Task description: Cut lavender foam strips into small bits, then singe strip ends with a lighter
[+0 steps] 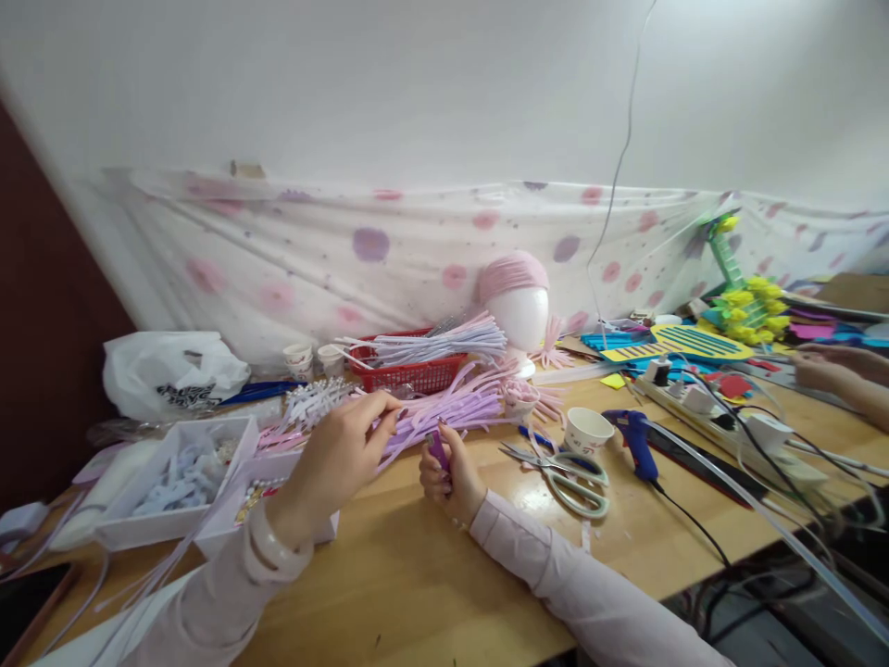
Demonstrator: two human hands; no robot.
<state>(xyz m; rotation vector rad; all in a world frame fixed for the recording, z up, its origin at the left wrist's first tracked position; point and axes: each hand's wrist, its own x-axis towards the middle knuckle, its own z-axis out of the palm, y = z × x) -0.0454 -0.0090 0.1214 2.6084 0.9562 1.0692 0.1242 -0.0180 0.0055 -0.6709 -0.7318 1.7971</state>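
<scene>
My right hand (453, 474) is closed around a small purple object (438, 450), low over the wooden table. To its left, my left hand (351, 456) is raised with its fingers pressed together; whatever they may pinch is too small to make out. Behind both hands lies a bundle of purple and pink fuzzy stems (458, 403). White-handled scissors (573, 482) rest to the right of my right hand, beside a paper cup (587, 431). Two white trays (240, 445) with small pieces stand at the left, one partly hidden by my left arm.
A red basket (417, 375), a white foam head (518, 315), a blue glue gun (635, 446) and a power strip (736, 435) stand on the table (417, 593). Another person's hands (844, 371) are at the far right. Cables hang over the right edge.
</scene>
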